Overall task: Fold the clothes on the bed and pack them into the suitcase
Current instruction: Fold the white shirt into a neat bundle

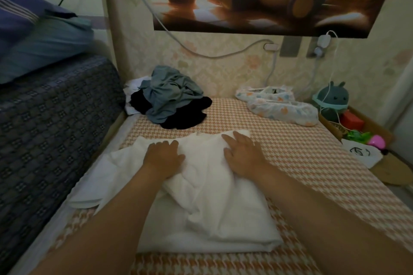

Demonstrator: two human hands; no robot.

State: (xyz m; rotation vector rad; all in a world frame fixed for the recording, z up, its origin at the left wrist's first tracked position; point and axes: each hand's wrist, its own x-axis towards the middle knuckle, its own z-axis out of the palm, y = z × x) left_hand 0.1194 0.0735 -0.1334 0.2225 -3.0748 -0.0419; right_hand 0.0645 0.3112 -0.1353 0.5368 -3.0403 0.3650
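Observation:
A white garment (pixel 207 203) lies partly folded on the houndstooth bed sheet (pixel 301 147) in front of me. My left hand (pixel 163 156) lies on its upper left part, fingers curled into the cloth. Flat on its upper right part rests my right hand (pixel 242 152), fingers spread. Farther back, by the wall, sits a heap of unfolded clothes: a grey-green piece (pixel 169 94) on top of black ones (pixel 185 116), with white cloth (pixel 131 87) at its left edge. No suitcase is in view.
A dark patterned quilt (pixel 51 123) with blue pillows (pixel 38 47) rises along the left. Floral fabric pieces (pixel 281 105) lie at the back right. Beside the bed on the right stands a cardboard box (pixel 366 127) with a teal plush toy (pixel 333 98), cables and small items.

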